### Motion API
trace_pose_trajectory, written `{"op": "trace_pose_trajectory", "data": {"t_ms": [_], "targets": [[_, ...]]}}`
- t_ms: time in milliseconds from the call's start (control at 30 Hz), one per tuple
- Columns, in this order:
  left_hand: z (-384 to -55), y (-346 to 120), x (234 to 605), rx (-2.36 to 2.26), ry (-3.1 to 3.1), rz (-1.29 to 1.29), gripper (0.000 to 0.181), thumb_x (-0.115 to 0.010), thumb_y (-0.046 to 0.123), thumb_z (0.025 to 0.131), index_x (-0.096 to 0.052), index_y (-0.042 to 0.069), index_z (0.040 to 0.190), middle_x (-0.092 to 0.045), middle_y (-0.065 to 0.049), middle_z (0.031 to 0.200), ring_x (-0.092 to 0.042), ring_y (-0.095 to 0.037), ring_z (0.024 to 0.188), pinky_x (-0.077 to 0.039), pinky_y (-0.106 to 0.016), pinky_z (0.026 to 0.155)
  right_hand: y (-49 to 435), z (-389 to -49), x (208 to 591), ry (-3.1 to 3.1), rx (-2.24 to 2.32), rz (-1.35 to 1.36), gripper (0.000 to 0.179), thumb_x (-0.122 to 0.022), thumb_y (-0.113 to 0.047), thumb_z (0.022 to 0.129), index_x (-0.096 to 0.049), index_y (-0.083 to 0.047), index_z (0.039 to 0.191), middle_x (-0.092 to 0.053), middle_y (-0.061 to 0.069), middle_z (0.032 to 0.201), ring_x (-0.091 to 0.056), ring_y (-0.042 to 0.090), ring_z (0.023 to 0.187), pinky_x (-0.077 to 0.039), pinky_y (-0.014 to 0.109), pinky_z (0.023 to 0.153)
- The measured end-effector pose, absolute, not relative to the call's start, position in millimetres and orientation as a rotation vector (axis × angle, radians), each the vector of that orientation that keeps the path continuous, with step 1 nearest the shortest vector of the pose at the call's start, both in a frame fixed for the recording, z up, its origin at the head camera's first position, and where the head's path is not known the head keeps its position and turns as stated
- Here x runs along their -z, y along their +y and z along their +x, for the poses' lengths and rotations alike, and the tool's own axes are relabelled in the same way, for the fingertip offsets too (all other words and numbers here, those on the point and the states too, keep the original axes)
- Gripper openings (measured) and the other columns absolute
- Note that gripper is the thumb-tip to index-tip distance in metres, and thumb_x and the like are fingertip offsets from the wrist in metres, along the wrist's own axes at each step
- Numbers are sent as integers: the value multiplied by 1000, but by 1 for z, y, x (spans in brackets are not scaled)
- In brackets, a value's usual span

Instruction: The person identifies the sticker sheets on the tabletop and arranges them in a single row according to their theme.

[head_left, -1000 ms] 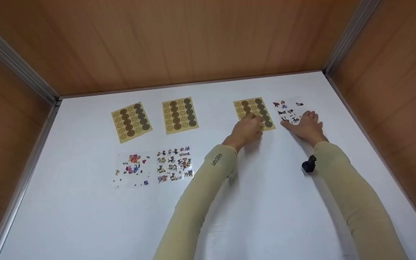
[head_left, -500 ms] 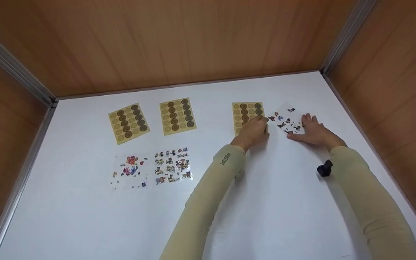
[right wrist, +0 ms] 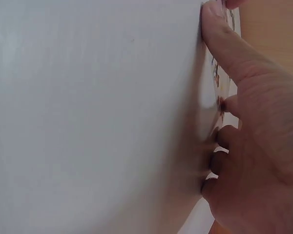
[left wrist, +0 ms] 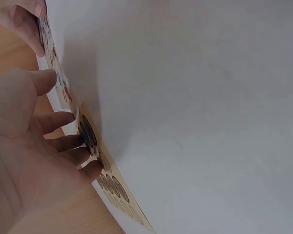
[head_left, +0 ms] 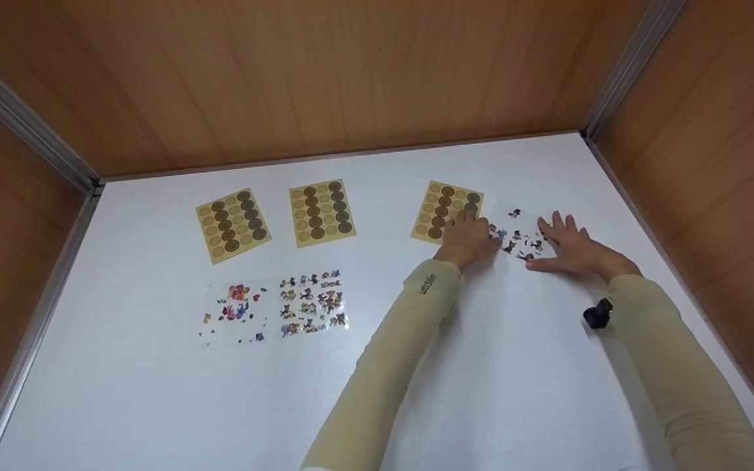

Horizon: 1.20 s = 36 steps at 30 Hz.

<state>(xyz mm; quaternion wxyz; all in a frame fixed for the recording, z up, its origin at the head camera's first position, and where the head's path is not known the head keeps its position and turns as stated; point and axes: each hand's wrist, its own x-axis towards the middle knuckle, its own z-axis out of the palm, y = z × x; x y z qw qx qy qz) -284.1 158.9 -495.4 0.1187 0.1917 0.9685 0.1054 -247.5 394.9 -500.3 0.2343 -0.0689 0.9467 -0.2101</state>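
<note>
My left hand [head_left: 466, 238] rests on the lower right part of a gold sheet of round stickers [head_left: 434, 208]. In the left wrist view, its slightly bent fingertips [left wrist: 90, 170] touch that sheet, and the thumb lies at the clear sheet beside it. This clear sheet of small cartoon stickers [head_left: 518, 230] lies close to the gold one's right side. Spread fingers and an outstretched thumb of my right hand [head_left: 576, 252] press on the clear sheet's right part. The left hand covers some of the gold sheet and the clear sheet's left edge.
Two more gold sticker sheets [head_left: 233, 226] [head_left: 322, 212] lie at the back left. Nearer are two clear sticker sheets [head_left: 236, 311] [head_left: 313, 302]. Wooden panels [head_left: 351, 78] enclose the white table [head_left: 174, 399]. A black device [head_left: 597, 314] sits at the right wrist.
The clear sheet has shifted nearer and to the left, turning on the way. My left hand has moved right, and the gold sheet beneath it has turned. My right hand has moved slightly nearer.
</note>
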Motion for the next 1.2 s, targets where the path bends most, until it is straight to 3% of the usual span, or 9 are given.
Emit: {"op": "trace_pose_trajectory", "data": {"t_ms": [233,433,1200], "targets": [[-282,165,496,-177,2793,696,93,-47,73,94,-27,13,161,-13,-5,169,-7,-20,155,-10,-46,125,396,-247,505,2602,568,-221,123,-69,-69,84,3,-7,162,15,23,165,24,47,146,10,70,115],[-277,168,500,-218,2743,702,111,-54,81,85,-15,13,164,-10,-4,170,-6,-18,155,-1,-52,124,396,-246,509,2607,551,-232,126,-69,-70,83,3,-2,161,13,25,165,22,47,147,9,69,116],[-278,174,496,-235,2745,690,111,-62,75,84,-17,13,164,-17,-3,169,-11,-18,155,-3,-53,124,399,-247,509,2639,525,-266,123,-67,-68,86,1,1,160,10,26,165,18,47,148,7,68,117]]}}
